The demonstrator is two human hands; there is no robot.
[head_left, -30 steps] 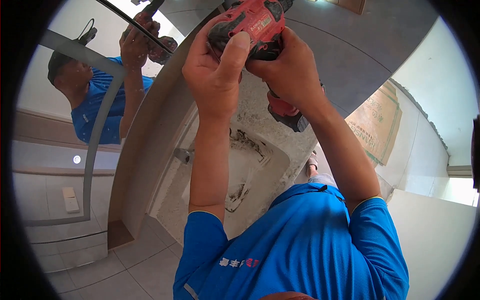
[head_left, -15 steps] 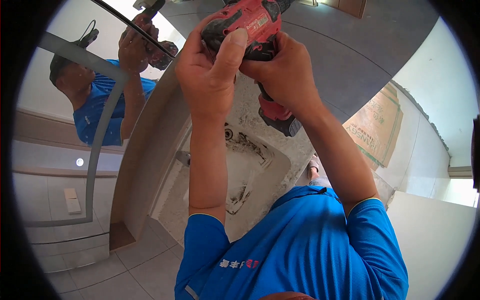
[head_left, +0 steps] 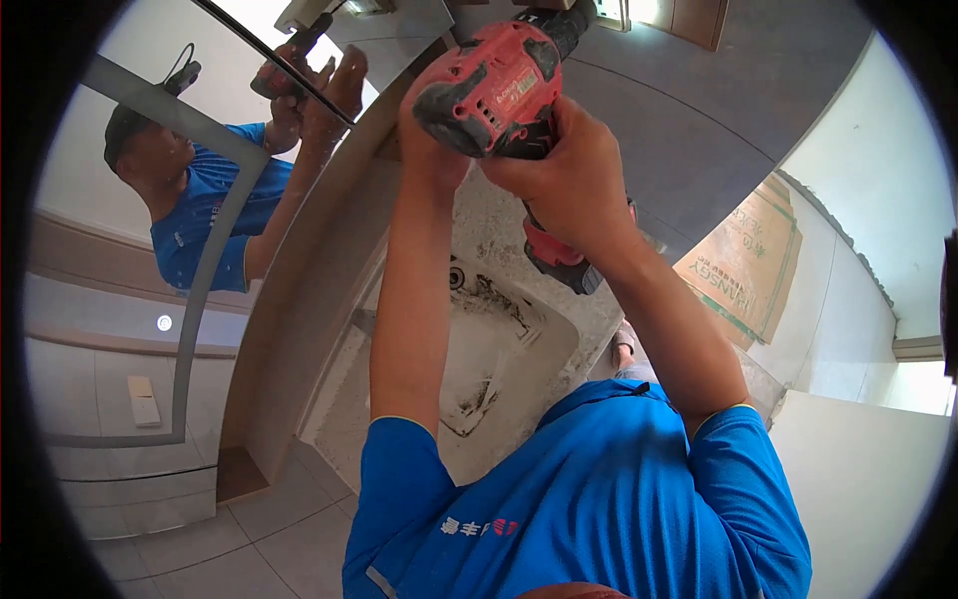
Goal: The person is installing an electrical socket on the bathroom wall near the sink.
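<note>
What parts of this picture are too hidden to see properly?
Head view:
- Front tip of the red and black cordless drill: cut off near the top edge, so its bit and what it touches cannot be seen.
- Left hand: mostly behind the drill body.
- Drill handle: covered by the right hand.
- Dusty white basin: partly blocked by both forearms.
- Brown cardboard box: its lower part is behind the right arm.

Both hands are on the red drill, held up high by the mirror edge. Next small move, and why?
Probably steady the red drill and press it straight along its own axis. The right hand grips the handle and the left hand braces beside the body, so both already support it. The nose runs out of the top of the view, so the bit's contact cannot be seen. The dusty sink lies directly below.
</note>
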